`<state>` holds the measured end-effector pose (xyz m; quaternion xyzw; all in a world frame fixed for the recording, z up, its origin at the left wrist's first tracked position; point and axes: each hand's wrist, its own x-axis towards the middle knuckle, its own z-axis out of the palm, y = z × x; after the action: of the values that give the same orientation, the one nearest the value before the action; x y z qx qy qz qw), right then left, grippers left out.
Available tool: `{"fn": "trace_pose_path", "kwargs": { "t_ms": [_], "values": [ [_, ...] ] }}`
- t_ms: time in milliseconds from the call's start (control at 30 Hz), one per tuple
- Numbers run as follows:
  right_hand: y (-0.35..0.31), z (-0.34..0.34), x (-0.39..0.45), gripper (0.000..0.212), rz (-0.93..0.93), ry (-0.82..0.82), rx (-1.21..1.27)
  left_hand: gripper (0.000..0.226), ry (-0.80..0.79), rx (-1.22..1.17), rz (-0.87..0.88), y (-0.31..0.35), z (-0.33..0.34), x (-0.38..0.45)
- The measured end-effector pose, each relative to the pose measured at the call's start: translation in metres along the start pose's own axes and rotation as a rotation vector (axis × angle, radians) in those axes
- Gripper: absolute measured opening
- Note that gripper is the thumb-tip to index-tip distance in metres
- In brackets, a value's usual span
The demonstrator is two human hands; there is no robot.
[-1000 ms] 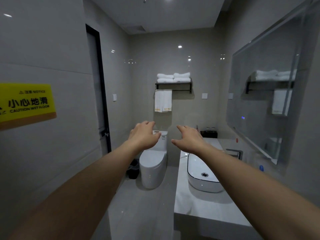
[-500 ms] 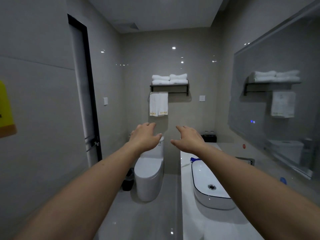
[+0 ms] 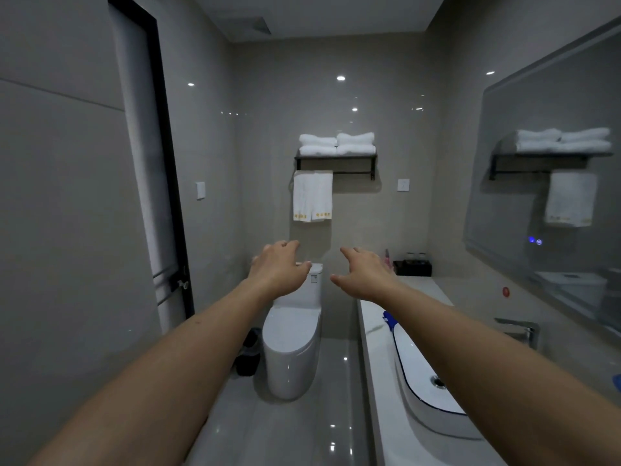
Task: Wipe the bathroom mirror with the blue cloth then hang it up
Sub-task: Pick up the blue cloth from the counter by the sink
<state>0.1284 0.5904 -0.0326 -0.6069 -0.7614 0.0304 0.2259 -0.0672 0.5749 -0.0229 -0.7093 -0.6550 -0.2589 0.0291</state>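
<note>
1. Landmark: the white oval vessel basin with a dark rim point(image 3: 426, 391), seated on the pale stone counter point(image 3: 376, 364). Every place below is given from it.
2. Task thing: the blue cloth point(image 3: 389, 320) shows only as a small crumpled patch at the basin's far end, touching or just beside the rim; which of the two cannot be told.
3. Your right hand point(image 3: 364, 275) hangs above the counter, beyond the basin's far end, fingers spread and relaxed, grasping nothing.
4. Your left hand point(image 3: 280, 269) hangs well to the left of the basin, over the white ceramic toilet point(image 3: 292, 344), fingers likewise loose and empty.
5. Deciding relation: the cloth lies below your right hand and back toward you, under the right forearm. The right hand is much the nearer. Judged from this, the reach calls for lowering and drawing that hand back rather than stretching further.
6. The large frameless wall mirror point(image 3: 544, 169) runs along the wall to the right of the basin, its long axis parallel to the counter.
7. Hidden: your right forearm covers most of the cloth, so its extent, folds and long axis cannot be made out.
8. Cut off: a second blue scrap point(image 3: 617, 381) at the frame edge, right of the basin, is too clipped to identify.
</note>
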Motion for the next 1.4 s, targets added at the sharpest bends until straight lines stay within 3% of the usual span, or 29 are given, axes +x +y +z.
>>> {"fn": "trace_pose_path", "kwargs": {
  "t_ms": [367, 967, 1400],
  "values": [
    [0.014, 0.041, 0.095, 0.083, -0.073, -0.017, 0.038, 0.065, 0.019, 0.036, -0.048, -0.027, 0.032, 0.075],
    [0.096, 0.081, 0.254, 0.082, -0.136, -0.044, 0.067, 0.064, 0.037, 0.124, -0.083, -0.015, 0.114, 0.223],
    [0.115, 0.149, 0.361, 0.082, -0.114, -0.065, 0.052, 0.062, -0.016, 0.132, -0.084, -0.065, 0.18, 0.318]
  ]
}}
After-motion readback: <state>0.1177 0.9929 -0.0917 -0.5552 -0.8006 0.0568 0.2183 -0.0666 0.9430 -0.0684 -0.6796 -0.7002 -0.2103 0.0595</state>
